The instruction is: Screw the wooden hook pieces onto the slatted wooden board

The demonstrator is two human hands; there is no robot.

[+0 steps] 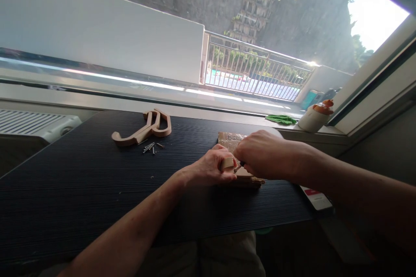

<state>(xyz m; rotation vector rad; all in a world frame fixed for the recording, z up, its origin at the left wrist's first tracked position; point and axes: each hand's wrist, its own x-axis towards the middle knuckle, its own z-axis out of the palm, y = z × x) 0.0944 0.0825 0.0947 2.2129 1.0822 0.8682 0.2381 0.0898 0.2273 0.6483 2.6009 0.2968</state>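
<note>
My left hand (pixel 218 165) is closed around a pale wooden piece (pixel 227 163), whose blunt end pokes out between the fingers. It rests against a rough-edged wooden board (pixel 225 138) lying on the dark table. In my right hand (pixel 263 151) is a thin tool that looks like a screwdriver (pixel 239 166); the fist hides most of it. Its metal tip points down and left, close beside the wooden piece. Whether the tip sits in a screw I cannot tell. Further left lie curved wooden hooks (pixel 143 132) and several loose screws (pixel 148 147).
The dark table (pixel 81 190) runs along a window. On the sill are a green cloth (pixel 281 119) and a white container (pixel 313 119) with an orange-brown top. A white, phone-like flat object (pixel 316 199) lies at the table's right edge. A white radiator (pixel 35 123) stands at left.
</note>
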